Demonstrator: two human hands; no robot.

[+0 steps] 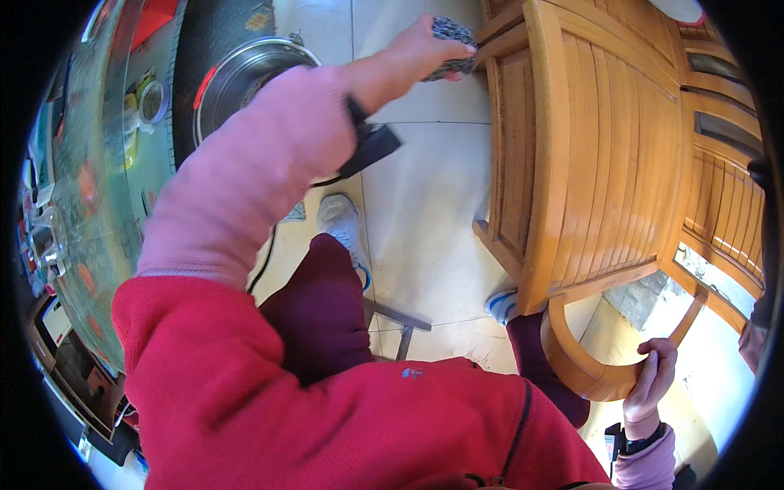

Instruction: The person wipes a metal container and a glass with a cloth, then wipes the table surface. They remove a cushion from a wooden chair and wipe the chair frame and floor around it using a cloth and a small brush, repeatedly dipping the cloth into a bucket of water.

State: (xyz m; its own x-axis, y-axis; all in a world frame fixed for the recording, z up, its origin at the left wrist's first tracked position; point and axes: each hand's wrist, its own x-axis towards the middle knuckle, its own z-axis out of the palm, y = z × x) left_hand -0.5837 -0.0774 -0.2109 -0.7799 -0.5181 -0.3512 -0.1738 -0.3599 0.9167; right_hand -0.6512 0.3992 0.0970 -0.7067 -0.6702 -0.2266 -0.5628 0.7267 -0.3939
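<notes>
My left hand [429,58] is stretched far forward and grips a bunched grey fleecy cloth [453,46], or a scrubber of similar texture. It is close beside the front corner of a varnished wooden bench [612,159] with a slatted seat; whether the cloth touches the wood, I cannot tell. At lower right, my right hand [654,373] has its fingers curled over the bench's curved wooden armrest [579,370]. Its palm side is partly hidden. Below my left forearm, a black device [370,150] hangs near the wrist.
A stainless steel pot [211,116] with red grips stands on a dark surface [187,144] at left. Beside it, a table under a clear plastic cover [98,202] bears a jar [153,101] and other items. A dark metal leg frame [401,318] stands on the tiled floor [429,245] between my feet.
</notes>
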